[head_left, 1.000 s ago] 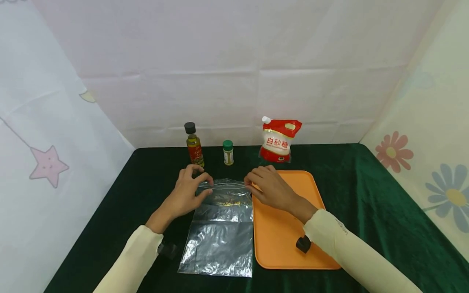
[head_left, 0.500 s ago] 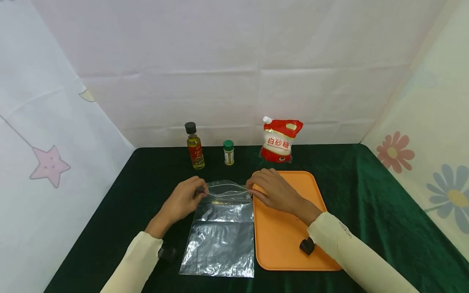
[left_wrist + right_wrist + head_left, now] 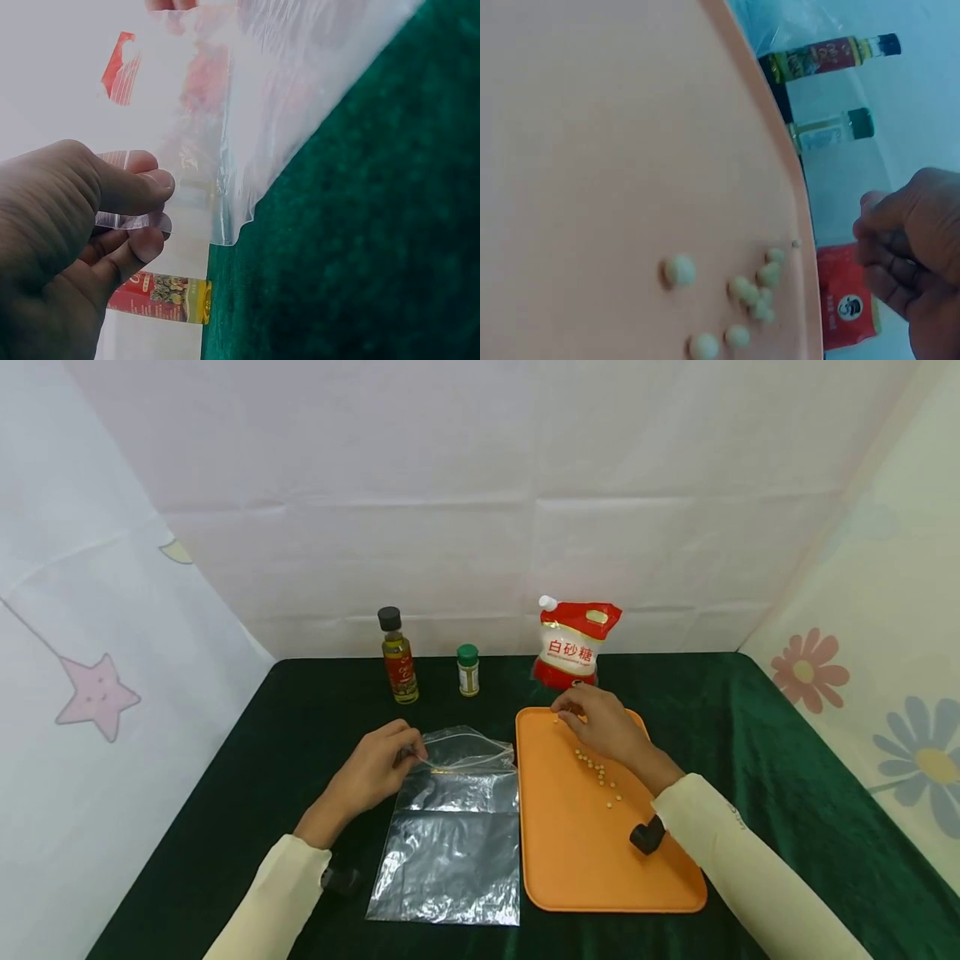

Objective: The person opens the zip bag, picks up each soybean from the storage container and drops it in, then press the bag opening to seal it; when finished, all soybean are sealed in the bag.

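Observation:
A clear zip-lock bag (image 3: 457, 843) lies on the dark green cloth, its mouth parted at the far end. My left hand (image 3: 377, 768) pinches the left side of that mouth; in the left wrist view, its thumb and fingers hold the plastic film (image 3: 124, 221). My right hand (image 3: 607, 727) hovers over the far part of the orange tray (image 3: 577, 868), fingers loosely bent. Several small round pale beans (image 3: 600, 772), like soybeans, lie scattered on the tray. The right wrist view shows beans (image 3: 679, 270) near the rim, and nothing visible in the right hand (image 3: 919, 247).
Along the back stand an oil bottle (image 3: 400, 668) with a black cap, a small green-capped jar (image 3: 468, 672) and a red-and-white sugar pouch (image 3: 567, 652). A white cloth wall (image 3: 480, 527) rises behind the table. The tray adjoins the bag's right side.
My right hand has let go of the bag's mouth and moved right over the tray, uncovering the beans. My left hand closed its pinch on the bag, whose mouth parted wider.

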The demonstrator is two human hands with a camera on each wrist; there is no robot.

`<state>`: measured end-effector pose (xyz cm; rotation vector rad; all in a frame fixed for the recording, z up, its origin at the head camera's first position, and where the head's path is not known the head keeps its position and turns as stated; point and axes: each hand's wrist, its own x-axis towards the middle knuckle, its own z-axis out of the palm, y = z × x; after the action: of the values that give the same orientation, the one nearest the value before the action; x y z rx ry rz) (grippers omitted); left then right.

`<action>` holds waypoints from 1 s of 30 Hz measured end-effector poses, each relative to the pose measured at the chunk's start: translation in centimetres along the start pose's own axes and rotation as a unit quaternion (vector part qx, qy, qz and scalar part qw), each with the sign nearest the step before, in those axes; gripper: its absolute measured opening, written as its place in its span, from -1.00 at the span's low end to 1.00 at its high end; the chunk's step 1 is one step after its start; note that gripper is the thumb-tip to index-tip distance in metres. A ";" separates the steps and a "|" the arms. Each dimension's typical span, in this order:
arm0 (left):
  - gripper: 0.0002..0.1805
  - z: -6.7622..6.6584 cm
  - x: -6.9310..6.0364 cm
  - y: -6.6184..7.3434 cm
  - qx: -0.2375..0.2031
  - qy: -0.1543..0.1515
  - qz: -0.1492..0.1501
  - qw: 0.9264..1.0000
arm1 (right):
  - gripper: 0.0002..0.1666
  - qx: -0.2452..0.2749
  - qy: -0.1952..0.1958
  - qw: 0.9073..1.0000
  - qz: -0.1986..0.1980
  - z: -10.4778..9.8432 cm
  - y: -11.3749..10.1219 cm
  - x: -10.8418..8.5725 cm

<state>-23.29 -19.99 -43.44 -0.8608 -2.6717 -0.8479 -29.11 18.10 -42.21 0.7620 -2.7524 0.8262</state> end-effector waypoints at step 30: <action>-0.70 0.5 -0.3 -0.3 -0.014 -0.007 0.019 1.000 | -0.88 -0.058 -0.065 0.995 0.055 2.1 1.4 1.6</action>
<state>-23.22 -20.04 -44.12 -0.9247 -2.6512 -0.8756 -31.22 17.18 -44.15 0.6691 -2.9517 0.6515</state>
